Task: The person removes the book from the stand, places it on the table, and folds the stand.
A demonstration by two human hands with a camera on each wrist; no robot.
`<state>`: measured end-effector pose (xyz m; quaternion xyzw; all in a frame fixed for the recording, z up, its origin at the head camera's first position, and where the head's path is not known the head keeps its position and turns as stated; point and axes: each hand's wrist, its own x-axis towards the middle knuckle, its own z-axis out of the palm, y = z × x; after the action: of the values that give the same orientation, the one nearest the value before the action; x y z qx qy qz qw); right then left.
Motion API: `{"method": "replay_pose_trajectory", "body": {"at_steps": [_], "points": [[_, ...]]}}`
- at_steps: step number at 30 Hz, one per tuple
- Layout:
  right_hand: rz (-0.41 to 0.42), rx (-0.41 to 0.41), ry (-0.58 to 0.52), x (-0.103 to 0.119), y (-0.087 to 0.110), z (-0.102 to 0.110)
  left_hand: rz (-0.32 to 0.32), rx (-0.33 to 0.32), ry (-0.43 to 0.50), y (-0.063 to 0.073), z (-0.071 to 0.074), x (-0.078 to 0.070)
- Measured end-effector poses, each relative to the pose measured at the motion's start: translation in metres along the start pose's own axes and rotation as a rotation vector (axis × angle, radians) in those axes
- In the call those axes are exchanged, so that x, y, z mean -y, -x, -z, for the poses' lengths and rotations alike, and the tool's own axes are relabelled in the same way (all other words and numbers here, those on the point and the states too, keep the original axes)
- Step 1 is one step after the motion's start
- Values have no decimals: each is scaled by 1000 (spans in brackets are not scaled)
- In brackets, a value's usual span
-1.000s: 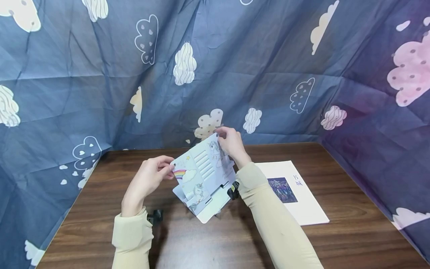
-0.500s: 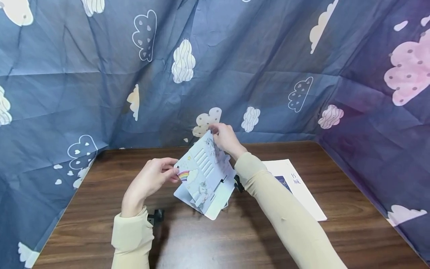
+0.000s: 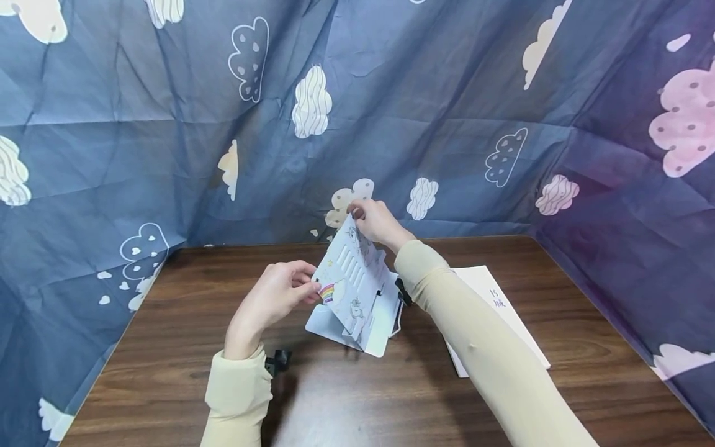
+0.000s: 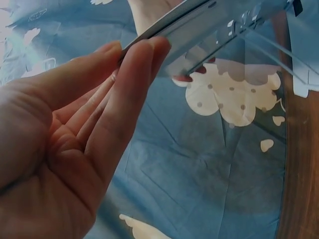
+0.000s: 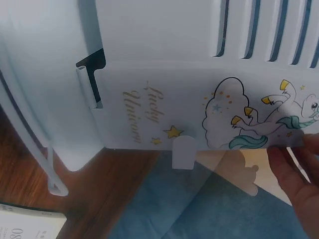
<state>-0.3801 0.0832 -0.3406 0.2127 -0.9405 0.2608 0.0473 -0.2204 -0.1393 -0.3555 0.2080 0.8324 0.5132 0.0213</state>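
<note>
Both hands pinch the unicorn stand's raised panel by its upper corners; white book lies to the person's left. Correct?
Wrong side: the white book lies to the person's right, per the head view. The rest holds: left hand and right hand pinch the unicorn stand's raised panel by its upper corners.

We see a white, unicorn-and-rainbow-printed bookstand, a brown, wood-grained tabletop and a blue, cloud-patterned curtain.

White unicorn-print stand, slotted panel tilted up from base.
</note>
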Motion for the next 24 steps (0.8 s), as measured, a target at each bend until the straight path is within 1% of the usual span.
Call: {"method": "replay_pose_trajectory", "body": {"at_steps": [3, 8, 10, 14, 17, 20, 24], "points": [[-2, 11, -12, 0, -4, 1, -11, -13, -9, -1, -3, -2], [4, 33, -34, 4, -10, 0, -29, -4, -30, -3, -8, -4], [14, 38, -35, 7, -12, -2, -25, 5, -26, -3, -10, -4], [9, 59, -61, 14, -14, -7, -16, 13, -17, -3, -14, -7], [11, 68, -64, 20, -14, -11, -29, -2, -69, -3, -16, -9], [33, 63, -52, 26, -15, -14, -57, -19, -136, -4, -18, -11], [45, 57, -52, 32, -15, -17, -89, -22, -170, -5, -20, -14]]}}
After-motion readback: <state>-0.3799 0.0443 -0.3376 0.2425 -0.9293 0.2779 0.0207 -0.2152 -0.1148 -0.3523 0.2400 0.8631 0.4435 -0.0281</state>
